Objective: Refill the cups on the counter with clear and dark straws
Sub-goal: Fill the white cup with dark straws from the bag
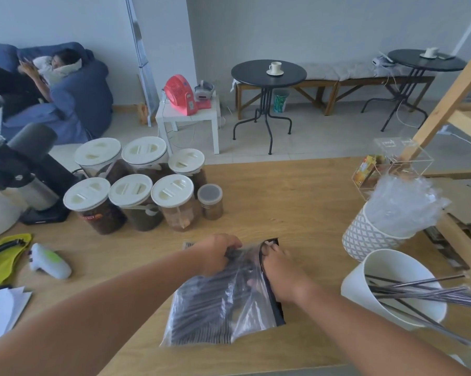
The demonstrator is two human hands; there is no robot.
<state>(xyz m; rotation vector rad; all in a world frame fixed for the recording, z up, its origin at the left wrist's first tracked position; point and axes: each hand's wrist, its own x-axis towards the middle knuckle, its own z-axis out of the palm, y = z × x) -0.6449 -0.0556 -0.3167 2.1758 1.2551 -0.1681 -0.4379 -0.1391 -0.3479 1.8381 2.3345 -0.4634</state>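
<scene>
Currently, left hand [217, 255] fingers pinch the limp, slippery bag [245, 318]; right hand [281, 280] fingers grip its zip edge [279, 312]. Dark straws [201, 316] are likely light, crushable: grasp bundled, mid-length.

- surface [296, 202]: pale wood grain, smooth, matt.
- bag [247, 318]: thin clear plastic film, glossy, creased.
- dark straws [201, 308]: black plastic, faint sheen.
- plain cup [356, 289]: white, smooth, matt.
- patterned cup [364, 236]: white with a grey lattice, matt.
- clear straws [405, 204]: transparent, glossy, crinkled wrapping.
- jar lids [172, 189]: white plastic, matt.
</scene>
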